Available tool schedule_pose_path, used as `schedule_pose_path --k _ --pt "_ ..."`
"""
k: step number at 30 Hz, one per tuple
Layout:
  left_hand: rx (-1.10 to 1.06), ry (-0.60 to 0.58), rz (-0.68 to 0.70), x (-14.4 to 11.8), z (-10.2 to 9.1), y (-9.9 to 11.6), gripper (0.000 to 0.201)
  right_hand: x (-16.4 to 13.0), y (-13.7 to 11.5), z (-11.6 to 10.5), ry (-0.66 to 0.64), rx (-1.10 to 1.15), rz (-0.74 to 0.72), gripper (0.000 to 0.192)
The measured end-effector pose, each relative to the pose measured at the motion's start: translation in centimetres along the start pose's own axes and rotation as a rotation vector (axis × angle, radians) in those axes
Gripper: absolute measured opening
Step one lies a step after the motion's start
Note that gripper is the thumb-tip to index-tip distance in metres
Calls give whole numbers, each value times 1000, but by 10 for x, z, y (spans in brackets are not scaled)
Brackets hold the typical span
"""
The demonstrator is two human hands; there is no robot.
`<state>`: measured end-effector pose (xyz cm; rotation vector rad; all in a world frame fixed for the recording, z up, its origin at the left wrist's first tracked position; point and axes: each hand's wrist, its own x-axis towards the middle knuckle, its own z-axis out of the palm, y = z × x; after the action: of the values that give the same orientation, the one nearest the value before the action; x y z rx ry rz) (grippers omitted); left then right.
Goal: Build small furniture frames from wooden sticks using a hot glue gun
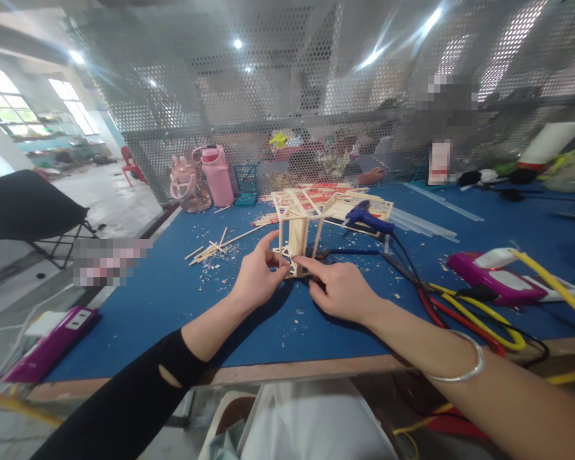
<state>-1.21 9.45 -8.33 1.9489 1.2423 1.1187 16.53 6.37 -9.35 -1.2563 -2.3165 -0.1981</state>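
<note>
a grey metal screen, punched with small round holes, rises behind a flat, matte blue table edged in bare wood. toward the back, a loose heap of thin, pale and red sticks spreads behind an upright, box-shaped wooden frame, its slim posts around a paler, solid-looking column, standing near the table's middle between two hands. at left rear stands a smooth pink bottle. the left hand pinches the frame's lower left side between thumb and fingers; the right hand sets an extended forefinger against its lower front, other fingers curled, and whether it grips anything cannot be told. to the right lies a blue plastic glue gun. small, pale wood chips speckle the tabletop.
</note>
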Motion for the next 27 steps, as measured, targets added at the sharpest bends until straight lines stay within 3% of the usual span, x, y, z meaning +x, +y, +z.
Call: schedule_pose_path --k 13,17,20,21,23,25,27 --pt "13 -9 1 0 -1 0 67 3 -3 -4 -141 -41 4 57" --pt "34 -104 42 0 -10 3 75 3 -4 -5 -145 -42 17 57" --pt "55 -148 55 11 -39 0 76 3 -4 -5 -149 -41 30 55" --pt "80 -89 45 16 -54 -4 72 3 -4 -4 -152 -43 30 55" --pt "180 161 -14 28 -88 -17 58 3 -4 -4 -156 -48 28 55" --pt "433 434 -195 37 -121 -35 45 3 -4 -3 -153 -48 23 56" --pt "705 440 -406 39 -146 -52 36 2 -4 -2 -142 -49 20 56"
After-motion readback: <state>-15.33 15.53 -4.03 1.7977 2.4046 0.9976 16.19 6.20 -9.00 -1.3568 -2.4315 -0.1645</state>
